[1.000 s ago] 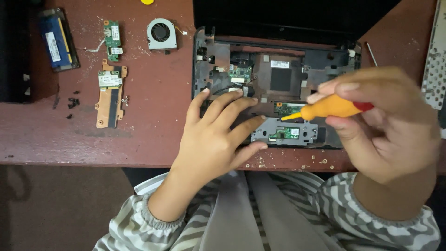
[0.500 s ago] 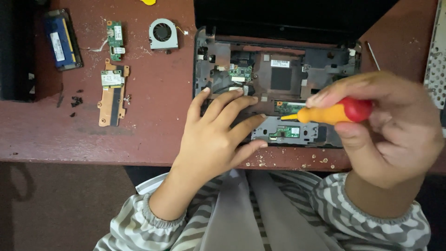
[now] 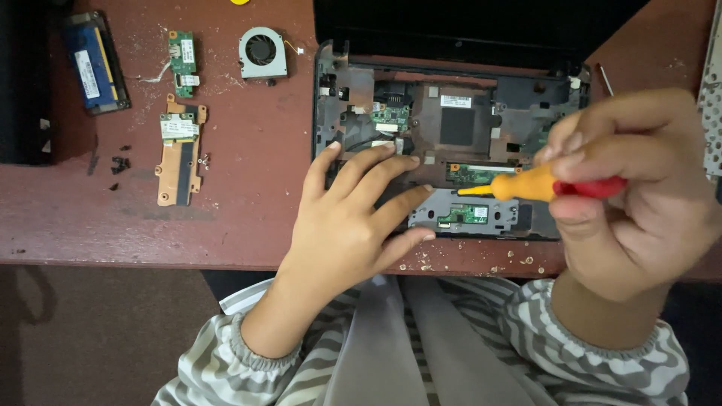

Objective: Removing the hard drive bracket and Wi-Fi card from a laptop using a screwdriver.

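Orange-and-red screwdriver (image 3: 545, 184) sits clamped in the right hand (image 3: 632, 203), right of centre; its tip has swung left and lower toward the green board (image 3: 481, 174) over 1 second. Left hand (image 3: 353, 218), holding nothing, stays flat on the opened laptop (image 3: 451, 120).

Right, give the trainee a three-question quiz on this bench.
1. True or false: the left hand rests flat on the opened laptop chassis.
2. What does the right hand hold? A) tweezers B) screwdriver C) brush
3. Which loose part lies nearest the chassis's top left corner?

Key: 1 true. 2 B, orange and red handle. 3 The cooling fan.
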